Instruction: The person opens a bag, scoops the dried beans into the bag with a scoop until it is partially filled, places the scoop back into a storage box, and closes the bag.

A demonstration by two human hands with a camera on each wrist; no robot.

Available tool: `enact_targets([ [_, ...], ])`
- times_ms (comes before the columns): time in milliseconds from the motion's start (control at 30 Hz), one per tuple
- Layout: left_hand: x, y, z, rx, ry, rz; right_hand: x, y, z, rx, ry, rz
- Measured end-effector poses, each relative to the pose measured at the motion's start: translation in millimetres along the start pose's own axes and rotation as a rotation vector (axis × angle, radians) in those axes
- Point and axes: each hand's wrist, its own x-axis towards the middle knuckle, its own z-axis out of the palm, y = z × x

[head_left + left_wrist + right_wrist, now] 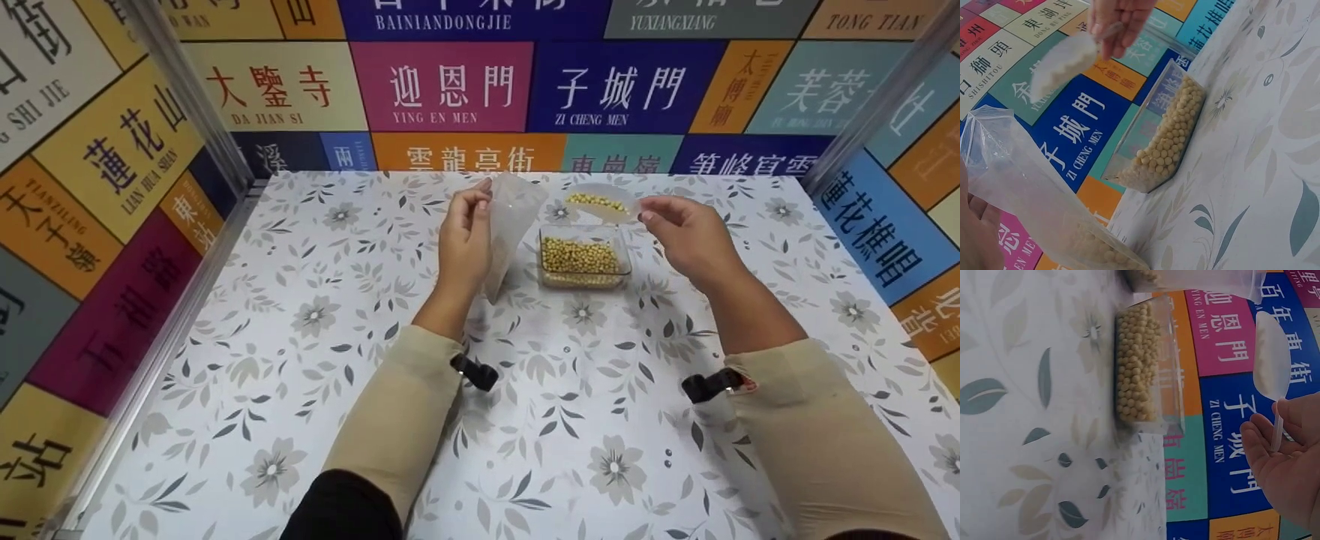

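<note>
My left hand (466,236) grips a frosted plastic zip bag (514,225) by its upper edge and holds it upright; some soybeans (1112,253) show at its bottom in the left wrist view. In my right hand (694,236) the handle of a translucent white scoop (1273,354) is pinched between thumb and fingers. Yellow soybeans (598,202) lie in the scoop, which is raised above the far right of a clear rectangular container (586,281). That container, between the two hands, is partly filled with soybeans (1137,365).
A white tablecloth (360,420) with grey flowers and leaves covers the table. Panels printed with colourful place names (442,86) stand behind the table and along both sides. Black wrist straps (475,373) sit over the beige sleeves.
</note>
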Motion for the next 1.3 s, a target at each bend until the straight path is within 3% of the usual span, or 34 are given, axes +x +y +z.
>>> enact_targets([
  [267,-0.7,0.8,-0.9,0.023,0.006,0.001,0.0,-52.1,-4.7,-0.072,-0.005,-0.121],
  [633,-0.3,1.8,-1.5,-0.004,0.012,0.007,10.4,-109.5,0.8,-0.401,-0.125,-0.256],
  [933,-0.2,2.8,-2.4,0.027,0.01,0.008,16.5,-125.6,4.8,-0.53,-0.162,-0.377],
  [1300,0.4,4.2,-0.5,0.024,0.027,-0.021,16.9,-118.9,3.1,-0.535,-0.139,-0.373],
])
